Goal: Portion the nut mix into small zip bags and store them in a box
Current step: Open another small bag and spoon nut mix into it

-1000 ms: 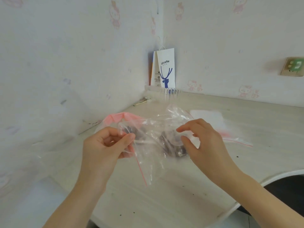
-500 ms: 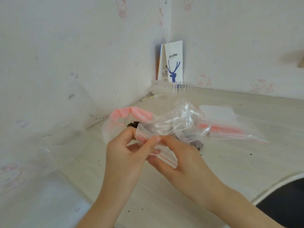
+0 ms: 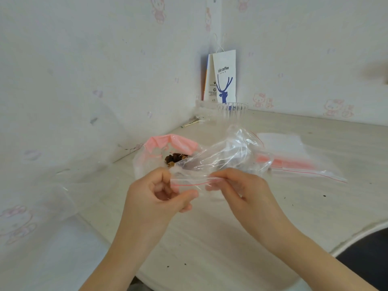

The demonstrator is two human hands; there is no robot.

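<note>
Small zip bag [image 3: 226, 158] hangs above the table [image 3: 210, 238] near its front edge. The left hand [image 3: 159, 192] pinches one end of its red-lined seal and the right hand [image 3: 241, 192] pinches the other. Just behind lies a pink-rimmed bag [image 3: 180, 143] holding nut mix [image 3: 173, 159]. Spare zip bags [image 3: 294, 156] lie toward the right edge, and a paper bag [image 3: 224, 78] stands in the far corner.

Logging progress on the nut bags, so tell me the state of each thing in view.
Small bag: held up, zip edge pinched by left hand and right hand; seal unclear.
Nut bag: mouth open.
Spare bags: lying flat.
Paper bag: upright in corner.
Cup: upright.
</note>
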